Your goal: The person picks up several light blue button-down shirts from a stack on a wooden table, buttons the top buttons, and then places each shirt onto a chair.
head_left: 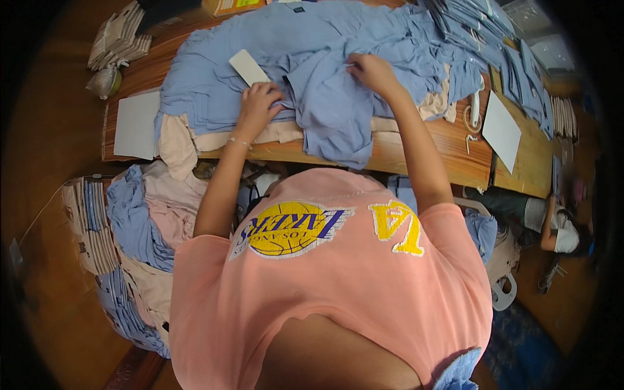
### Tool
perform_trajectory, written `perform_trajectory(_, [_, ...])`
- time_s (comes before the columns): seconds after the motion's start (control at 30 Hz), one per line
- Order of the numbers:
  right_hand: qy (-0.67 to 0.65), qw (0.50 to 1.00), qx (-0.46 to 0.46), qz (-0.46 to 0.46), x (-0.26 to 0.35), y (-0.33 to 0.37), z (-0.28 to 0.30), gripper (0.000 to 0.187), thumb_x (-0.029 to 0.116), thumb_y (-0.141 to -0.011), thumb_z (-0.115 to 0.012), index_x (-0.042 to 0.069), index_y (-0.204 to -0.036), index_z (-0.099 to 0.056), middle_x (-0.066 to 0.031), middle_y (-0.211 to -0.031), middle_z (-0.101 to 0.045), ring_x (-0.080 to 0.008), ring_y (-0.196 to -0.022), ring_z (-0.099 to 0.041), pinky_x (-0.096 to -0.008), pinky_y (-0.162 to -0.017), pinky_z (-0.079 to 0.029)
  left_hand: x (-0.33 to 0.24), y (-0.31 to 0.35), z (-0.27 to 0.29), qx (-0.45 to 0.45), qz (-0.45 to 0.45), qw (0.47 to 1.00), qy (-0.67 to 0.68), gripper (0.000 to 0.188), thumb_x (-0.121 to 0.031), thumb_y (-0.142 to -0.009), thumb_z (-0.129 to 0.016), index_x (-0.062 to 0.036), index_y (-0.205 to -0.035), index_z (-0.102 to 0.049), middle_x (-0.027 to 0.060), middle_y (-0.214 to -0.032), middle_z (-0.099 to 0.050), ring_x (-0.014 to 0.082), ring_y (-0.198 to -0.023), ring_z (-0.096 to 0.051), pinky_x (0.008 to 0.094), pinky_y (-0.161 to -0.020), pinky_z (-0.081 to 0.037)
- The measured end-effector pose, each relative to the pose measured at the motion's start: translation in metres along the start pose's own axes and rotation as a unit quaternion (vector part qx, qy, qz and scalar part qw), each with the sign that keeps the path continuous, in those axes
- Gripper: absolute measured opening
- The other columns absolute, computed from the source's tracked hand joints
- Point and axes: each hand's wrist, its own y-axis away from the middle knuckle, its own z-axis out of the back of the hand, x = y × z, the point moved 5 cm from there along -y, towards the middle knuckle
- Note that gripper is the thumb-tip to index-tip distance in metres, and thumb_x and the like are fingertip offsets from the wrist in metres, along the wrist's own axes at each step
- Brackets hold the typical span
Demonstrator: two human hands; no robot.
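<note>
A loose light-blue garment (pixel 335 107) lies crumpled on a wide heap of blue clothes (pixel 208 55), its lower end hanging over the near table edge. My right hand (pixel 374 71) is closed at its upper right, thumb and fingertips pinching the cloth. My left hand (pixel 259 104) rests on the blue cloth to the left, fingers apart and slightly bent, close to a small dark strip on the garment. Just above that hand, a narrow white card (pixel 248 66) with rounded corners lies tilted on the heap. Beige cloth (pixel 218 140) shows beneath the blue layers.
White boards lie on the table (pixel 468 162), one at the left (pixel 135 125) and one at the right (pixel 502 132). A white handheld tool (pixel 475 104) sits beside the right board. Folded garments (pixel 471 29) are stacked far right; more clothes (pixel 140 214) pile lower left. Another person (pixel 564 235) is at right.
</note>
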Motion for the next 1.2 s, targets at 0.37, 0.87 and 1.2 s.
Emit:
perform_trajectory(0.37, [-0.568, 0.677, -0.467, 0.03, -0.104, 0.189, 0.271, 0.024, 0.003, -0.081, -0.056, 0.005, -0.105, -0.054, -0.0144, -0.104, -0.062, -0.027, -0.093, -0.062, -0.0442, -0.085, -0.051, 0.075, 0.072, 0.156, -0.283, 0.08, 0.709, 0.641, 0.008, -0.01, -0.088, -0.056, -0.0066, -0.087, -0.048, 0.0096, -0.094, -0.059, 0.0161, -0.089, -0.055, 0.0308, -0.084, -0.044])
perform_trajectory(0.87, [-0.374, 0.874, -0.135, -0.279, -0.107, 0.085, 0.043, 0.022, 0.023, -0.087, -0.061, 0.004, -0.097, -0.064, -0.0023, -0.083, -0.064, -0.0084, -0.07, -0.059, -0.0223, -0.058, -0.042, 0.122, 0.033, 0.081, -0.226, 0.2, 0.942, 0.151, 0.015, -0.011, -0.083, -0.062, 0.0, -0.094, -0.061, 0.0136, -0.095, -0.061, 0.0257, -0.089, -0.058, 0.0326, -0.081, -0.045])
perform_trajectory(1.2, [-0.098, 0.909, -0.164, -0.371, -0.103, 0.001, 0.006, 0.032, 0.033, -0.081, -0.067, 0.002, -0.083, -0.061, -0.006, -0.076, -0.061, -0.015, -0.072, -0.059, -0.026, -0.062, -0.045, 0.16, -0.091, 0.056, -0.079, 0.214, 0.973, 0.024, 0.025, -0.025, -0.086, -0.06, 0.0001, -0.089, -0.062, 0.0173, -0.085, -0.064, 0.0305, -0.079, -0.061, 0.0339, -0.069, -0.047])
